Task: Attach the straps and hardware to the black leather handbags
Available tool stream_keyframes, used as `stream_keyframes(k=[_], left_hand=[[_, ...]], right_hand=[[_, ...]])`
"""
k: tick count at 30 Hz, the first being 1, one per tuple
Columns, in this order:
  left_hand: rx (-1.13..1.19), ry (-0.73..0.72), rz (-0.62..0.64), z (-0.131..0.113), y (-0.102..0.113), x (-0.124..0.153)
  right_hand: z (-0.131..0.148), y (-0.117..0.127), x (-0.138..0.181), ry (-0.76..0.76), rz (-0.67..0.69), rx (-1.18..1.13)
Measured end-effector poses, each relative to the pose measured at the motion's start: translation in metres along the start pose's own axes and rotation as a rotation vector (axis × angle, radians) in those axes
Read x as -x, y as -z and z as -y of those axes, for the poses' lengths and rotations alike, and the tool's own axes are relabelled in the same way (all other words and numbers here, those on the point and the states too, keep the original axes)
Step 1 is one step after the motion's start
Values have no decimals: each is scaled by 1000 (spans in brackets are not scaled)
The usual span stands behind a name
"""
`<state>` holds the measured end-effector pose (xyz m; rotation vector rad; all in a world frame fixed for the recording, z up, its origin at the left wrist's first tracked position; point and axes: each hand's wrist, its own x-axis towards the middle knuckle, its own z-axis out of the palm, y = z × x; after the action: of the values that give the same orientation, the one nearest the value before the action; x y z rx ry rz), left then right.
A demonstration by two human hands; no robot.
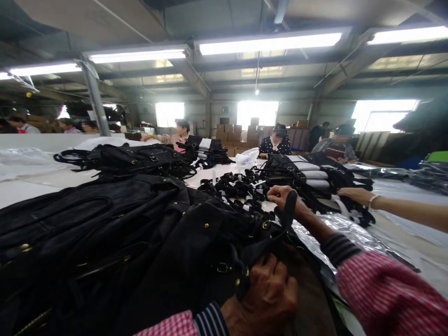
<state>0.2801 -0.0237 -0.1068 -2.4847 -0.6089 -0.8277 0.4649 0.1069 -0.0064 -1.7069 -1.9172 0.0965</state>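
Black bags [196, 242] with gold studs and buckles lie heaped in front of me. Low at the front, my left hand [268, 289] is closed around the base of a black strap [261, 249] on the nearest bag. The strap's free part curves up and stands in front of my right wrist. Farther out, my right hand [283, 196] is closed with its fingers curled, beside a pile of small black straps [238, 189] with white tags. What its fingers hold, if anything, is hidden.
Stacked black bags with white paper rolls [313, 175] stand at right, near a co-worker's hand [353, 196]. Another bag stack [140, 158] lies at left. Clear plastic bags [345, 233] cover the table at right. Several people sit across the table.
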Motion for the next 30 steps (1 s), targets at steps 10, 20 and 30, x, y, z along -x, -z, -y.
stream_keyframes(k=[10,20,30], left_hand=[[79,115,33,1,-30,19],[218,195,450,8,22,-4],[310,224,400,16,22,4]], right_hand=[[23,-123,-57,-65,205,136],[41,-46,-22,-32,-29,-62],[44,41,1,-188,-149,-707]])
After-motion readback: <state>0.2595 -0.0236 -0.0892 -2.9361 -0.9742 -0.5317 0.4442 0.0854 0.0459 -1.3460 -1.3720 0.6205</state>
